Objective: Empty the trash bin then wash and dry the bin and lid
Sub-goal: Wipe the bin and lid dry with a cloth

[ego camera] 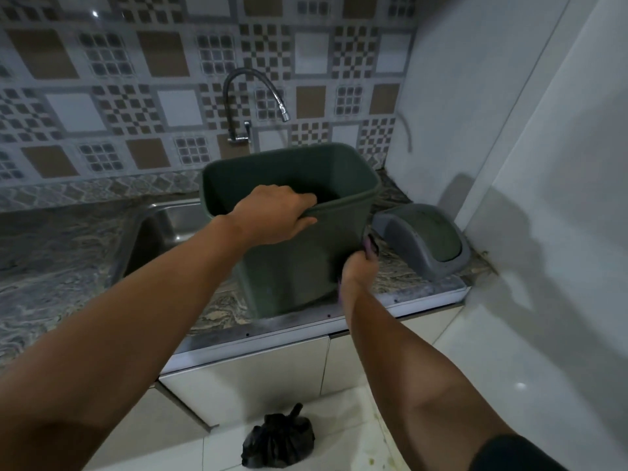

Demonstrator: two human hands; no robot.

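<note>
Green bin (299,260): dark green plastic, rectangular, tapering toward its base, open-topped, interior dark; contents cannot be made out. It stands at the front edge of the countertop (68,294), tilted, just right of the sink (170,229).

Left hand (272,215): clamped on the bin's near rim, fingers hooked over the edge into the opening, thumb on the outer wall. Right hand (360,266): gripping the bin's right near corner lower down, fingers curled round the edge.

Lid (424,239): grey frame with a green swing flap, dusty-looking, lying on the countertop just right of the bin, close to the white side wall (543,164). Whether it touches the bin cannot be told.

Surface: countertop of grey-brown veined stone with a pale metal trim strip along the front. Sink is stainless steel, set into it. A curved flexible faucet (251,96) rises behind the bin, from a backsplash (102,96) of patterned tiles in brown, white and grey squares.

Below: pale cabinet doors (255,379) and a light tiled floor (492,368). A tied black trash bag (278,440) sits on the floor in front of the cabinets.
</note>
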